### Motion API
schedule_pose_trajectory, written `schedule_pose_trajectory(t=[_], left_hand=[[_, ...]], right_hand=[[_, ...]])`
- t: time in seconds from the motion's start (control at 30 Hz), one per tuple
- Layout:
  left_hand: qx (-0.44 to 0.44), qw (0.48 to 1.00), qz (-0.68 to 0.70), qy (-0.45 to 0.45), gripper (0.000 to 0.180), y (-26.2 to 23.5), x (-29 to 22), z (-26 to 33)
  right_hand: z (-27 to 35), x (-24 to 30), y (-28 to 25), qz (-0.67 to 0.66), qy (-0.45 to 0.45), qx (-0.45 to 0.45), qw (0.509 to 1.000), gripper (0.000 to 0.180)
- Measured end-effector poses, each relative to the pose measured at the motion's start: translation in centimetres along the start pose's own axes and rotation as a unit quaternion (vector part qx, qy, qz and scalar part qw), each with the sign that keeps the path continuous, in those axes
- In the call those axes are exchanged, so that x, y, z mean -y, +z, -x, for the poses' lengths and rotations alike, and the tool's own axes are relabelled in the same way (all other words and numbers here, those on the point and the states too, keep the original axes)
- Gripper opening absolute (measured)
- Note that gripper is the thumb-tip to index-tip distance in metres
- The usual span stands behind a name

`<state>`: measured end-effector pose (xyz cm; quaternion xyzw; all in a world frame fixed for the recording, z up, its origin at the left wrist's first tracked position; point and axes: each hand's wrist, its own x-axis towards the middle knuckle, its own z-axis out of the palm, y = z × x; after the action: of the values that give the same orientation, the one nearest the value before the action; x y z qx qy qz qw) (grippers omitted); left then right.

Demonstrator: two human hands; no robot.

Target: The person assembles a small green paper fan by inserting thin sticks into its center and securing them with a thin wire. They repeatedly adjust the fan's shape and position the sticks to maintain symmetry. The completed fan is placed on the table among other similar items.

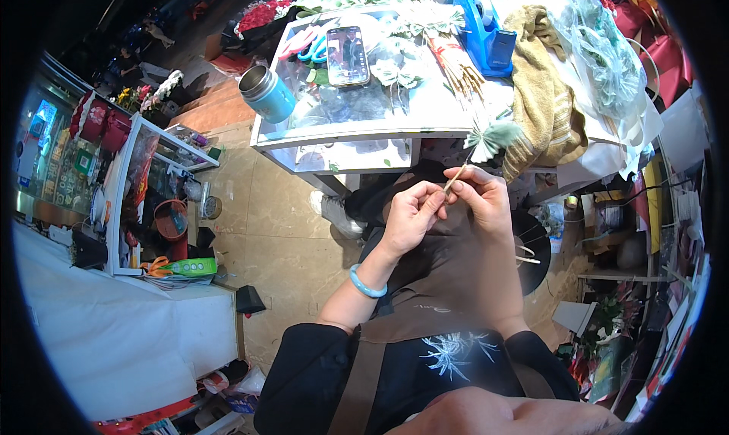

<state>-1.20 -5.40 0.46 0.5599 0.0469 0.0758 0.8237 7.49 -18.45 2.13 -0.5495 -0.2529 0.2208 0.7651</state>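
Stick pinched between left hand | right hand | green bow above

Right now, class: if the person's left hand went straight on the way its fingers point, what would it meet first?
The left hand points up and right, so it would first meet the thin wooden stick and the right hand pinching it; beyond hangs the pale green folded paper flower. Depth is unclear.
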Motion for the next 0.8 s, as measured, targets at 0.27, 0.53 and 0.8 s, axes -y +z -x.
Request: schedule_pose_trajectory(t=[0.27, 0.53, 0.8], left_hand=[[-0.039, 0.998, 0.022, 0.032, 0.020, 0.0, 0.0, -0.3], [-0.048, 0.998, -0.009, 0.033, 0.027, -0.2, 0.0, -0.3], [-0.038, 0.998, -0.028, 0.034, 0.024, 0.2, -0.1, -0.1]], right_hand=[[-0.2, -0.7, -0.1, -0.038, 0.006, -0.026, 0.999, 0.016], [-0.3, -0.8, -0.2, -0.053, 0.020, -0.072, 0.996, 0.014], [-0.7, -1.3, 0.2, -0.078, -0.027, -0.097, 0.992, 0.016]])
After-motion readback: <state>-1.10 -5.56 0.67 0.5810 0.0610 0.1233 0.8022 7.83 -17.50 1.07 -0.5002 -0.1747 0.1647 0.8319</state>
